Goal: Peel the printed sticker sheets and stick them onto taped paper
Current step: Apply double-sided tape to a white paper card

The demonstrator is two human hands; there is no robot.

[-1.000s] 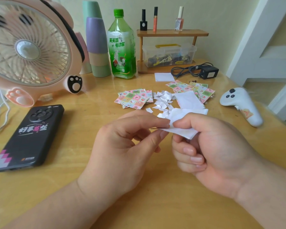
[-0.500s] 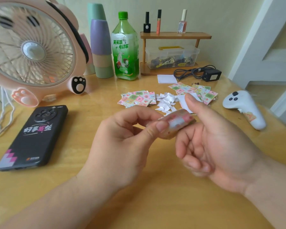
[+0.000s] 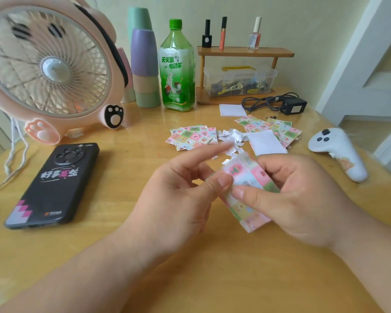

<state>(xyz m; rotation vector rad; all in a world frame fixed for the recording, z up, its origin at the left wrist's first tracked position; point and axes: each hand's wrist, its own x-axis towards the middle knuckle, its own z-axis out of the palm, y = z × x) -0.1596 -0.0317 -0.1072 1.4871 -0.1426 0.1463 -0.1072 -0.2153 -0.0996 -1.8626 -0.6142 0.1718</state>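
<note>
A printed sticker sheet (image 3: 250, 190) with pink, green and yellow squares is held face up above the table between both hands. My left hand (image 3: 181, 195) pinches its left edge with the thumb, index finger stretched out. My right hand (image 3: 303, 195) grips the sheet's right side, its thumb lying across the printed face. Further back lie a stack of sticker sheets (image 3: 192, 137), a second spread of sheets (image 3: 269, 127), a blank white paper (image 3: 265, 143) and several torn white backing scraps (image 3: 231, 137).
A pink desk fan (image 3: 48, 71) and black phone (image 3: 54, 184) are at the left. Stacked cups (image 3: 143, 64), a green bottle (image 3: 177, 68), a wooden shelf (image 3: 245, 53) with a clear box, a black adapter (image 3: 292, 106) and white controller (image 3: 339, 152) ring the back and right.
The paper in my hands went from white side up to printed side up, unfolding lower between the hands. My left index finger has straightened out. The view shifted slightly.
</note>
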